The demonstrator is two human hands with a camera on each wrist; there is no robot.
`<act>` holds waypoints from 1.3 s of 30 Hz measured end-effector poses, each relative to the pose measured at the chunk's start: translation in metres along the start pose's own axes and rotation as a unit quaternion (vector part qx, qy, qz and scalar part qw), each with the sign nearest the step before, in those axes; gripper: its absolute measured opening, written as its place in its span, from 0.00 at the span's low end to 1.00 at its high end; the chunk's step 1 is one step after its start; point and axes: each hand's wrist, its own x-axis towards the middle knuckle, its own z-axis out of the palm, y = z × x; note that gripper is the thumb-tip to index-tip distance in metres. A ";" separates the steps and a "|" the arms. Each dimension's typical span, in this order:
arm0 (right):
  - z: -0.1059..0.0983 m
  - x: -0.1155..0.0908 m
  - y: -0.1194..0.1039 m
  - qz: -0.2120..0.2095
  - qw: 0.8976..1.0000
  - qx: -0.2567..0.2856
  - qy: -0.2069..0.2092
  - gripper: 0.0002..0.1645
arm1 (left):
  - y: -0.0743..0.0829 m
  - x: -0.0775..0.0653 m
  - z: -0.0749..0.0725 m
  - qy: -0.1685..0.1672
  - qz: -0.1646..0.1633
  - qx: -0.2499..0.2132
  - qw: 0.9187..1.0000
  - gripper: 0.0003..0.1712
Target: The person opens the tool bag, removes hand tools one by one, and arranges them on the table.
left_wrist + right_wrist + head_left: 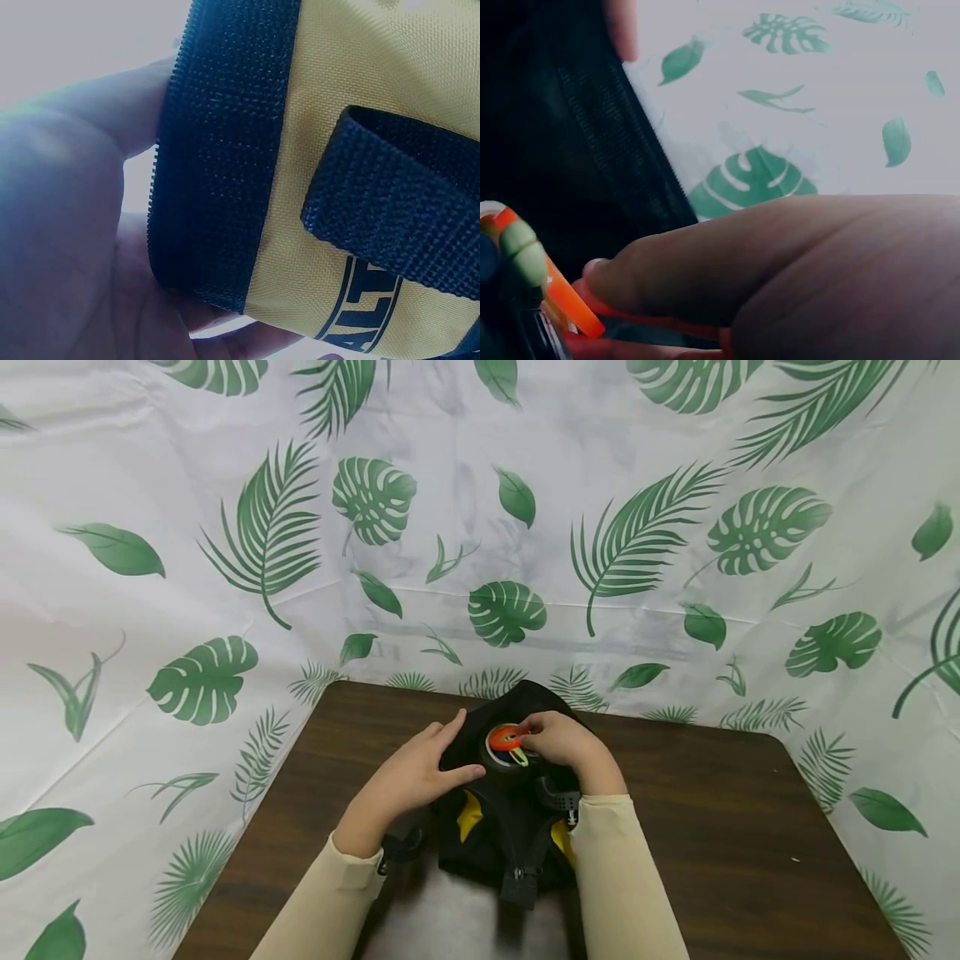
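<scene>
A black and yellow zippered bag (487, 852) with black webbing straps lies on the table. At its upper part, a round thing with a pale rim (491, 758) shows beside a bright orange piece (505, 739) and a light green piece (519, 756). My right hand (562, 742) pinches the orange piece between thumb and fingertips; its kind cannot be told. My left hand (416, 777) rests at the bag's left side, fingers straight and thumb spread toward the round thing. In the left wrist view, the bag's zipper edge (169, 150) and yellow side hide the fingertips.
The bag stands on a dark brown wooden table (705, 835), near its far edge. Behind and beside the table hangs a white sheet (450, 427) printed with green leaves. A small pale scrap (795, 859) lies on the table at the right.
</scene>
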 end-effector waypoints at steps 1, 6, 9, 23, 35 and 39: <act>0.000 -0.001 0.000 -0.002 1.000 0.004 0.005 0.21 | 0.000 0.000 0.000 0.000 -0.001 0.000 1.000 0.60; -0.004 -0.007 -0.004 -0.021 0.999 0.020 0.038 0.16 | 0.001 0.000 -0.002 0.003 -0.003 0.002 1.000 0.60; -0.005 -0.008 -0.004 -0.031 0.998 0.026 0.047 0.13 | 0.001 0.001 -0.002 0.001 -0.002 0.002 1.000 0.61; -0.011 -0.024 0.003 -0.087 0.989 0.098 0.062 0.04 | 0.000 0.001 -0.001 -0.007 0.007 0.013 1.000 0.61; -0.016 -0.050 0.025 -0.122 0.970 0.163 0.132 0.10 | -0.004 0.000 -0.002 -0.029 0.012 0.009 0.999 0.62; -0.019 -0.065 0.031 -0.153 0.957 0.164 0.183 0.13 | -0.004 -0.001 -0.003 -0.035 0.012 0.005 0.999 0.63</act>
